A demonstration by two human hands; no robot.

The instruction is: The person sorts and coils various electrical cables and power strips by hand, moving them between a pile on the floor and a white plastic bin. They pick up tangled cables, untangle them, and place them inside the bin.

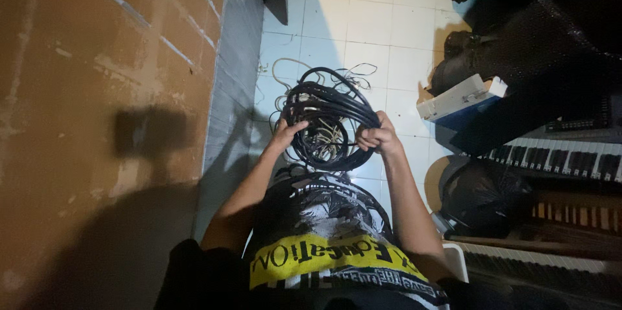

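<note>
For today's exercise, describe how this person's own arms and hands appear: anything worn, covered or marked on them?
Both arms are bare from the upper arm down, with no long sleeves reaching the forearms. The left hand and the right hand wear no gloves. No watch, ring or bracelet can be made out in the dim light. The person wears a black shirt with a pale graphic and a yellow printed band across it.

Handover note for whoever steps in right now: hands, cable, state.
Left hand: gripping the left side of the coiled bundle of black cable.
Right hand: closed on the coil's right side.
Coil is held upright in front of the chest, over the white tiled floor.
Done: many loops gathered.
Left: loose pale wires trail on the floor beyond it; whether they join the coil is unclear.
</note>
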